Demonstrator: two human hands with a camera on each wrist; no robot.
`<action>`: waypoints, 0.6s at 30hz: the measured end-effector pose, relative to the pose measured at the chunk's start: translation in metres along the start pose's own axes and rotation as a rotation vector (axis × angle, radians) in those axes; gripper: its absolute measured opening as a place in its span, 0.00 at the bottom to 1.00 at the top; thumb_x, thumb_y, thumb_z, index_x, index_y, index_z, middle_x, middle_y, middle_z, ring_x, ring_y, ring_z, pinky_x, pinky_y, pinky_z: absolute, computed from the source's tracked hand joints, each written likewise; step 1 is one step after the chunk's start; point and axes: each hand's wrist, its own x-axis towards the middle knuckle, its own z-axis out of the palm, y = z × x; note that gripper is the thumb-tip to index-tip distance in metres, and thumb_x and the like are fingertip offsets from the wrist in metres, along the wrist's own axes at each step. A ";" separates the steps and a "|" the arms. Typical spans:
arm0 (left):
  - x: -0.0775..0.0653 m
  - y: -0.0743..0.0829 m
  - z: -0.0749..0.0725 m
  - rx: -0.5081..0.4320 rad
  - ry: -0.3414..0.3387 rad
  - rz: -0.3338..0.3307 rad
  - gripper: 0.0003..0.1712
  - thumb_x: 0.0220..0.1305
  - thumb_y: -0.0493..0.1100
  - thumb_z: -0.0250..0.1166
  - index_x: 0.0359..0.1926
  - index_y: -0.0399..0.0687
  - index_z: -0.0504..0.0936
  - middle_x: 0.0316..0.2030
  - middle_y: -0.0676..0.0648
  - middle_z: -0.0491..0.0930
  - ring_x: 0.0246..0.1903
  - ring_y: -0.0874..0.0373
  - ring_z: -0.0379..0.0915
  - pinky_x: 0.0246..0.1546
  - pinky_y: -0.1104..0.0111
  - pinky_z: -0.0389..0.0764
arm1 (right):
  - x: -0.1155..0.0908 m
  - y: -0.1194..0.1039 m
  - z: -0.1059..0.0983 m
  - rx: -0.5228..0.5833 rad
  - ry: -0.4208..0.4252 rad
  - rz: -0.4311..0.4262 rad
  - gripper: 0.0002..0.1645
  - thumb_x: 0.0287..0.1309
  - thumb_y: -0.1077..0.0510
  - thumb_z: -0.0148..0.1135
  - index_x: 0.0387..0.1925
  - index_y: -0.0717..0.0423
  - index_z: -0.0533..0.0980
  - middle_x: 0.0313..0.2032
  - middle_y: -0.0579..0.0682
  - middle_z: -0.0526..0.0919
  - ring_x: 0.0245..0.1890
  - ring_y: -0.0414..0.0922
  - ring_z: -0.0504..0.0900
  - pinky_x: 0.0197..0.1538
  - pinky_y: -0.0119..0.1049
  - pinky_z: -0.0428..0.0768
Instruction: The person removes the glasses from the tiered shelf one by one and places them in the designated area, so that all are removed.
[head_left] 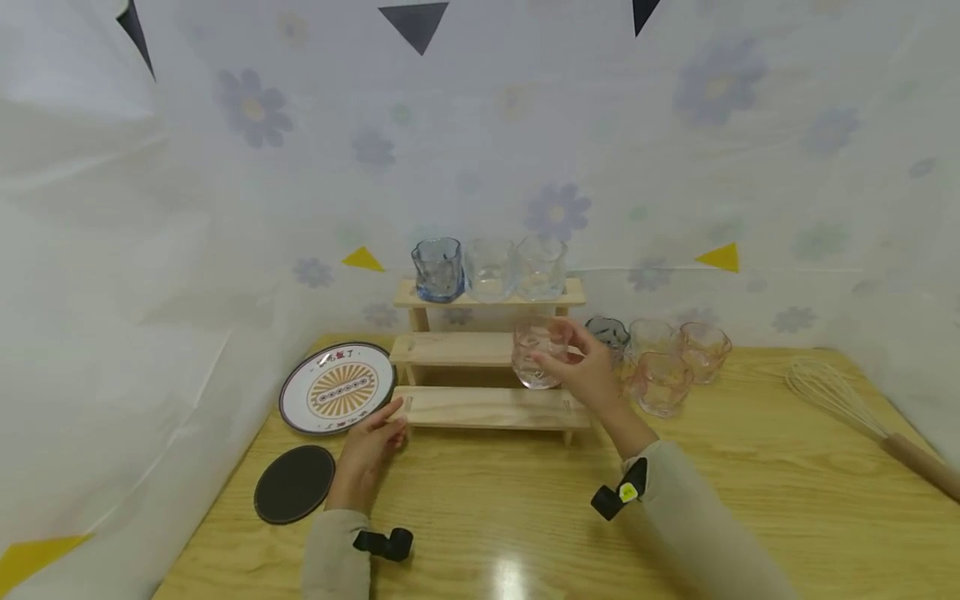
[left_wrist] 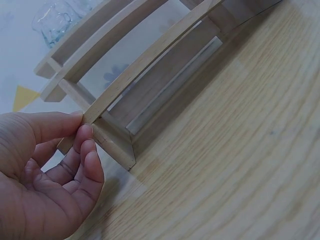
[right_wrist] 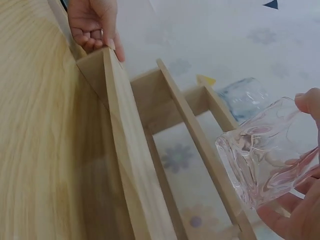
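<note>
My right hand point(head_left: 588, 367) grips a clear, faintly pink glass point(head_left: 537, 354) with a wavy wall. It holds the glass upright in front of the middle tier of a three-tier wooden rack point(head_left: 487, 408). In the right wrist view the pink glass point(right_wrist: 270, 150) fills the right side, with fingertips on its wall. My left hand point(head_left: 369, 446) pinches the left end of the rack's lowest tier between thumb and forefinger, as the left wrist view shows on the wooden rack point(left_wrist: 145, 67). On the top tier stand a blue glass point(head_left: 438, 271) and two clear glasses point(head_left: 491, 271).
Right of the rack stand a dark grey glass point(head_left: 609, 337), a clear glass point(head_left: 651, 337) and two pink glasses point(head_left: 663, 387). A whisk point(head_left: 862, 408) lies far right. At left are a patterned plate point(head_left: 300, 396) and a black round mat point(head_left: 295, 485). White cloth hangs behind.
</note>
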 end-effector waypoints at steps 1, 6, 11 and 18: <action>0.000 0.000 0.000 0.004 0.000 -0.003 0.27 0.62 0.32 0.62 0.63 0.36 0.71 0.23 0.52 0.79 0.23 0.65 0.74 0.25 0.77 0.75 | 0.000 0.005 -0.007 -0.010 0.002 0.009 0.34 0.52 0.57 0.70 0.60 0.59 0.70 0.54 0.59 0.75 0.51 0.55 0.75 0.48 0.41 0.77; 0.001 0.000 0.000 0.007 0.007 -0.005 0.27 0.62 0.32 0.63 0.63 0.36 0.70 0.22 0.52 0.79 0.22 0.65 0.74 0.25 0.76 0.76 | -0.007 0.007 -0.041 -0.102 0.023 0.024 0.36 0.54 0.52 0.69 0.62 0.56 0.68 0.53 0.59 0.75 0.49 0.54 0.76 0.45 0.33 0.76; 0.002 -0.003 -0.001 0.001 0.008 -0.003 0.27 0.62 0.32 0.62 0.63 0.36 0.70 0.22 0.52 0.79 0.22 0.65 0.74 0.25 0.77 0.76 | -0.017 0.005 -0.073 -0.191 0.054 -0.002 0.34 0.56 0.51 0.68 0.61 0.59 0.68 0.54 0.59 0.75 0.55 0.53 0.73 0.51 0.44 0.76; 0.003 -0.005 -0.001 0.030 -0.002 0.009 0.26 0.63 0.31 0.60 0.63 0.36 0.70 0.24 0.52 0.77 0.25 0.64 0.74 0.27 0.77 0.76 | -0.037 0.008 -0.117 -0.302 0.105 0.001 0.33 0.56 0.53 0.68 0.62 0.57 0.69 0.52 0.57 0.76 0.50 0.39 0.74 0.46 0.22 0.74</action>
